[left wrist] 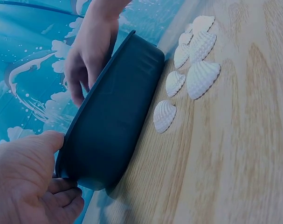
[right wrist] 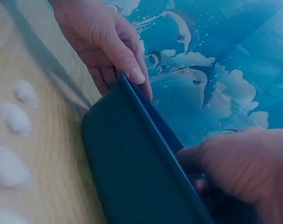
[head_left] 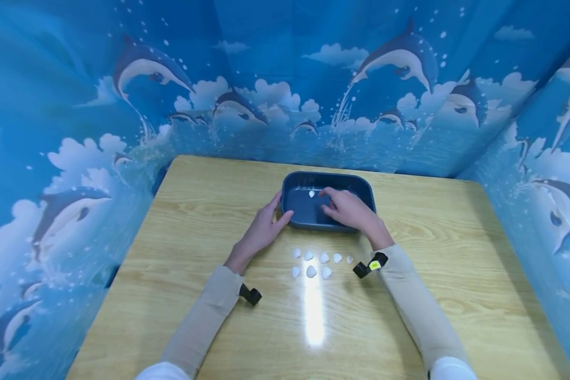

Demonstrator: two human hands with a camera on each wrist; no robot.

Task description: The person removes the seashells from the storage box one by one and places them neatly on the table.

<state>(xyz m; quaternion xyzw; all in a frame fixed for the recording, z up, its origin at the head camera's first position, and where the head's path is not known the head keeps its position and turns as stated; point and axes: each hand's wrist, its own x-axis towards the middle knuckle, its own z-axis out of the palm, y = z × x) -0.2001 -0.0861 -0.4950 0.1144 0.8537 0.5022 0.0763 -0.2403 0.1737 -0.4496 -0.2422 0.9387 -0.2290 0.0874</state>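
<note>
A dark blue rectangular basin [head_left: 313, 226] with rounded corners stands on the table. My left hand [head_left: 262, 228] grips its left end, thumb at the rim and fingers against the outer wall, as the left wrist view also shows. Inside the basin lies one white seashell [head_left: 311, 193]. My right hand [head_left: 350, 209] reaches over the front rim into the basin, index finger and thumb apart, close to the right of that shell. I see nothing between those fingers. In front of the basin, several white ribbed seashells [left wrist: 203, 79] lie in two rows on the wood.
The light wooden table [head_left: 185, 248] extends to both sides of the basin and in front. A blue dolphin-print curtain [head_left: 275, 63] hangs behind the table and along its sides. Bright glare [head_left: 314, 316] falls on the wood below the shell rows.
</note>
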